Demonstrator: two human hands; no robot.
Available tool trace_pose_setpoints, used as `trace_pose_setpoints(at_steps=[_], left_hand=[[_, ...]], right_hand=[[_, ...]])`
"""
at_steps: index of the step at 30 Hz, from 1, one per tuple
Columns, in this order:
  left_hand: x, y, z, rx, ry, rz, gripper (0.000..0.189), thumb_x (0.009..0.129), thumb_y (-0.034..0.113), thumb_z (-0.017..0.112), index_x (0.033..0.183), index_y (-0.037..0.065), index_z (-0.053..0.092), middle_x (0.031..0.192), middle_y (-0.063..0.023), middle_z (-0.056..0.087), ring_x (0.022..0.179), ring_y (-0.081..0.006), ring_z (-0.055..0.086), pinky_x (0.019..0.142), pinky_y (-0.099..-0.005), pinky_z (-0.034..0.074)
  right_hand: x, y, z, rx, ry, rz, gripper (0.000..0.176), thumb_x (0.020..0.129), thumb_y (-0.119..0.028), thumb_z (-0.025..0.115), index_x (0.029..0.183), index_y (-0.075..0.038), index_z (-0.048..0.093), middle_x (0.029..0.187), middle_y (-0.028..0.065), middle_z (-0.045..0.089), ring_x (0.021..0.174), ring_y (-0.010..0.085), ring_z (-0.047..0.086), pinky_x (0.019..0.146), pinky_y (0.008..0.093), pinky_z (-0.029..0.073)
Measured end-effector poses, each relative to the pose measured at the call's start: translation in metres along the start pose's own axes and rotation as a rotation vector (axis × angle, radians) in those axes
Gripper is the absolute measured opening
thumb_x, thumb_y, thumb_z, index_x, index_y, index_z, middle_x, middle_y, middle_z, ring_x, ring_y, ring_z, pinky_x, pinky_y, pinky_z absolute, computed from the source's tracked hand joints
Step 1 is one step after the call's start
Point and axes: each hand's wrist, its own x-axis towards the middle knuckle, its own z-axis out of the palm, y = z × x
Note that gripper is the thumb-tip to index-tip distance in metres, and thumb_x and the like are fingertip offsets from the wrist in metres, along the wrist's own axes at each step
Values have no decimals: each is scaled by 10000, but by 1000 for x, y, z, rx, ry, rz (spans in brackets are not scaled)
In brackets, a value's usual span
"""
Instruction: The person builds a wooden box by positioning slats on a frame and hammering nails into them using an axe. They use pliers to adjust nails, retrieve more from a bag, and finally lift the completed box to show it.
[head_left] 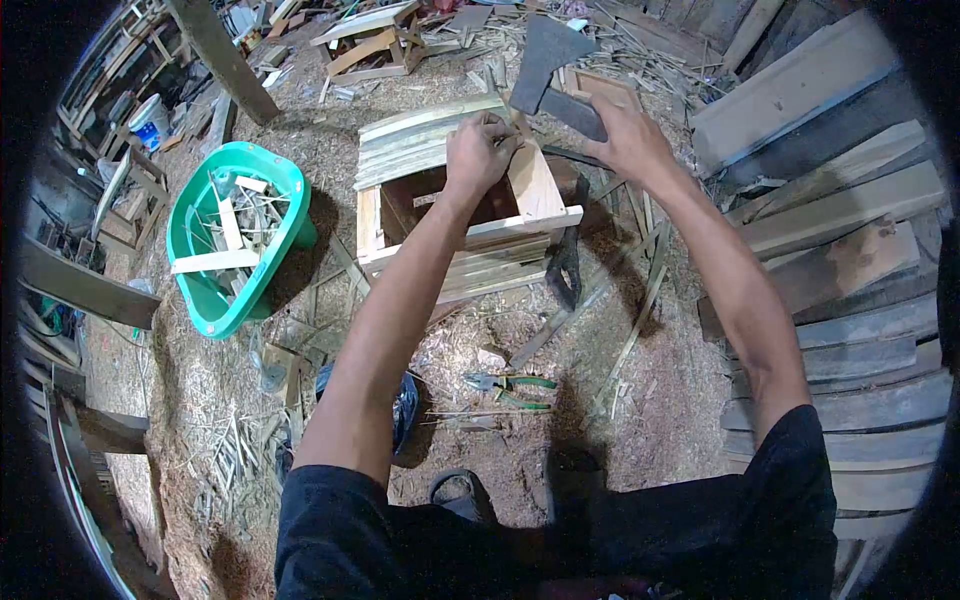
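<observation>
A slatted wooden box (415, 140) with an open front stands on the ground before me, made of pale boards. At its top right edge my left hand (480, 155) is closed, thumb and fingers pinched together; whatever they hold is too small to make out. My right hand (630, 140) grips the short handle of a hatchet (548, 62), its broad dark head raised just above and behind the box's right corner. Below the box, green-handled pliers (510, 382) lie on the ground. Against the box's right side rests a dark looped handle (567, 275), partly in shadow.
A green tub (300, 215) of wood offcuts stands left of the box. Another small wooden frame (370, 50) sits at the back. Stacked planks (840, 290) line the right side. A post (222, 60) rises at upper left. Shavings and sticks litter the floor.
</observation>
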Motion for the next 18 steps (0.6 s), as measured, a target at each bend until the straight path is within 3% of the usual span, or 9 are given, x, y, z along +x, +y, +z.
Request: trace_pose_setpoints(at_steps=[5,11,14,17,18], left_hand=[[2,-4,2,-9,-3,19,195,770,288,760,888,138,798,970,-68,685,947,-291,639,841,-448,480],[1,1,0,17,-20,6,183,775,284,748,891,155,801,978,-62,690,950,-278,642,843,-444,468],[1,3,-1,24,-12,1,188,781,293,745,896,155,801,985,-59,693,952,-274,642,836,-444,464],[1,3,-3,100,17,87,226,787,287,776,909,97,784,998,-106,695,851,-305,678,789,-390,527],[1,2,-2,84,20,75,227,788,283,775,908,90,783,988,-109,697,850,-306,678,788,-390,527]], right_hand=[[-5,-5,-10,-115,-83,-90,420,801,-214,745,1141,-68,547,933,232,687,923,443,670,779,535,535],[1,4,-8,-60,142,-116,399,804,-197,744,1122,-58,547,925,230,688,915,431,673,788,535,536],[-3,-5,-11,-16,140,-64,407,800,-185,745,1133,-58,547,932,231,686,920,432,670,797,533,534],[-11,-13,-10,-100,-136,8,485,782,-179,750,1201,-76,529,971,246,677,964,456,641,829,531,516],[-11,-13,-9,-80,-106,9,484,783,-178,749,1201,-77,527,972,244,678,957,456,643,825,532,516]])
